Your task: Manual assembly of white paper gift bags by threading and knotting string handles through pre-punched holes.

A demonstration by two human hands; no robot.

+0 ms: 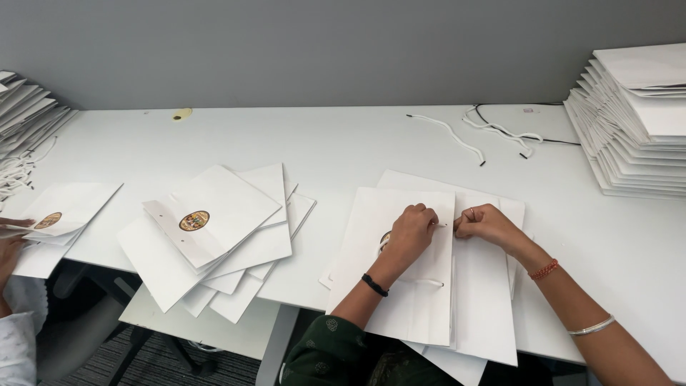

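- At six o'clock on the white surface, a flat white paper bag is pressed down by the left hand, its fingers curled narrow on a white cord.
- Just at its three o'clock, the right hand is seen with fingers pinched on the cord's tip.
- At nine o'clock, a fanned pile of white bags is topped by a round brown label.
- At two o'clock, a tall stack of bags is set.
- At one o'clock, loose cords are lying.

A white table bears flat white paper bags and loose cords.
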